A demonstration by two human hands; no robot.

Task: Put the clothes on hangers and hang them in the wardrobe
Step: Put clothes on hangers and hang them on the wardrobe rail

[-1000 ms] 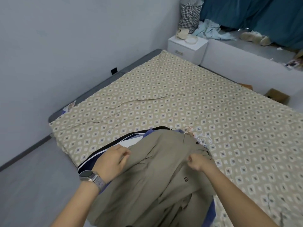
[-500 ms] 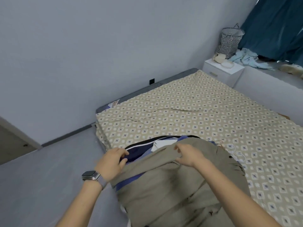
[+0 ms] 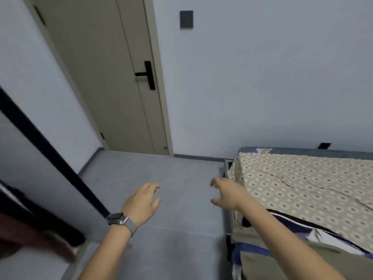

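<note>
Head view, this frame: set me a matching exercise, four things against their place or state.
Things:
1 left hand
2 khaki garment
3 door
4 watch

Places or states:
A closed, black handle
B lying on the bed's near corner
C on the left wrist
D empty, fingers loosely spread above the floor

Pairs: 1-D, 2-B, 3-A, 4-C

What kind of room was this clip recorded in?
Most likely a home bedroom: a bed under a patterned cover with clothes piled at its near end, a closed interior door with a black handle, and grey floor tiles.
</note>
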